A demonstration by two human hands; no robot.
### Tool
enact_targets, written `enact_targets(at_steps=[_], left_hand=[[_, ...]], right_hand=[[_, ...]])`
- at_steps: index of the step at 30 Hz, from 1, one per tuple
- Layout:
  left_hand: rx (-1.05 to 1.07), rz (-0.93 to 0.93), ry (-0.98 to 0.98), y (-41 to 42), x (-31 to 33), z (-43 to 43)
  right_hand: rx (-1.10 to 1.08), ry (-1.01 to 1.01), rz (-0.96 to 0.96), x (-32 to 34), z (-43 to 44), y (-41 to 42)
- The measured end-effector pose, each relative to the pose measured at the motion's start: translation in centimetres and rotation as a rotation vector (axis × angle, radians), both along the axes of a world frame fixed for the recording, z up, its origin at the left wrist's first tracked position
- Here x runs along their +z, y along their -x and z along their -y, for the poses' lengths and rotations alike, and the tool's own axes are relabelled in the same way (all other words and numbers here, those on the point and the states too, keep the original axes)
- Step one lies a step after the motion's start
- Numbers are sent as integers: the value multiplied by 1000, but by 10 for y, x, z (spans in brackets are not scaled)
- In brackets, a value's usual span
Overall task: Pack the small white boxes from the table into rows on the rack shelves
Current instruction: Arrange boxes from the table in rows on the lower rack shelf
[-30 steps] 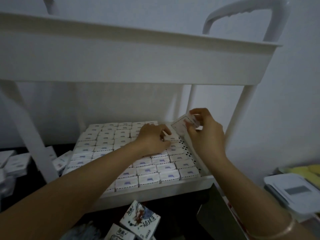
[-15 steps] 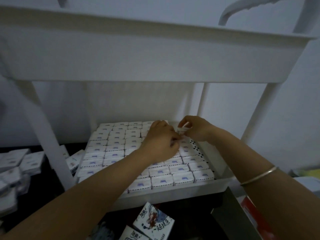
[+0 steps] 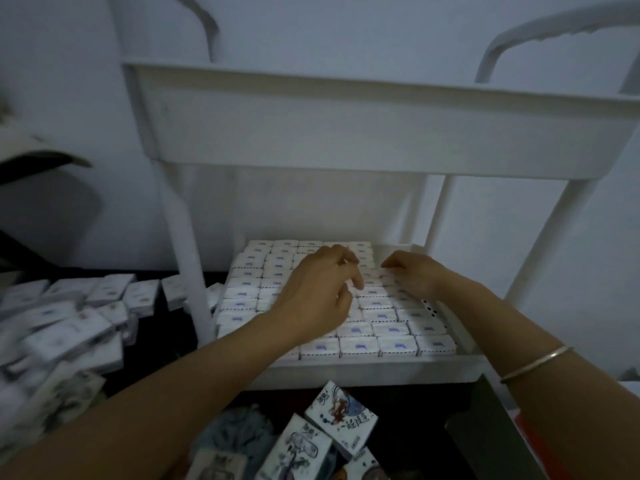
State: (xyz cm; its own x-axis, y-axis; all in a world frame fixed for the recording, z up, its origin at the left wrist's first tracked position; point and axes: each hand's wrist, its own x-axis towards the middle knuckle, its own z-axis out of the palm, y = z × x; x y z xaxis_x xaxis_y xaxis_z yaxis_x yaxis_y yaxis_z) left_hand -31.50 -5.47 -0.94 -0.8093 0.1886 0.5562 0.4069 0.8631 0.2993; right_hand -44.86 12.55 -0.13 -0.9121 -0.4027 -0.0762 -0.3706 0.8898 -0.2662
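**Dim corner, lower shelf close to full**

Dark table (image 3: 156,341) at the left carries a loose heap of small white boxes (image 3: 69,327). Many more sit in tight rows on the white rack's lower shelf (image 3: 381,370). Over the far right rows, the left hand (image 3: 317,294) touches box tops with loose, bent fingers, holding nothing. The right hand (image 3: 414,275) bends its fingers onto a row; whether it pinches a box I cannot tell. They look like light, thin card, easily crushed: pinch one by its short ends.

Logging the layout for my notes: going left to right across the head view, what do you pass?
Loose white boxes, rack's left front post, left hand, right hand, bangle on the right wrist.
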Motion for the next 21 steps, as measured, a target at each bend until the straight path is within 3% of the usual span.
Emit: enact_targets(at_steps=[4,9,12,21], left_hand=[[8,59,13,-56,4,22],[83,85,-70,-138,6,47],[163,128,-120,-191,5,62],[485,7,-159,-357,-21,119]], right_hand=[[49,85,-187,11,5,-36],[327,223,-497,32,39,-132],[485,353,-401,37,69,-200],[922,280,-187,14,166,-330]])
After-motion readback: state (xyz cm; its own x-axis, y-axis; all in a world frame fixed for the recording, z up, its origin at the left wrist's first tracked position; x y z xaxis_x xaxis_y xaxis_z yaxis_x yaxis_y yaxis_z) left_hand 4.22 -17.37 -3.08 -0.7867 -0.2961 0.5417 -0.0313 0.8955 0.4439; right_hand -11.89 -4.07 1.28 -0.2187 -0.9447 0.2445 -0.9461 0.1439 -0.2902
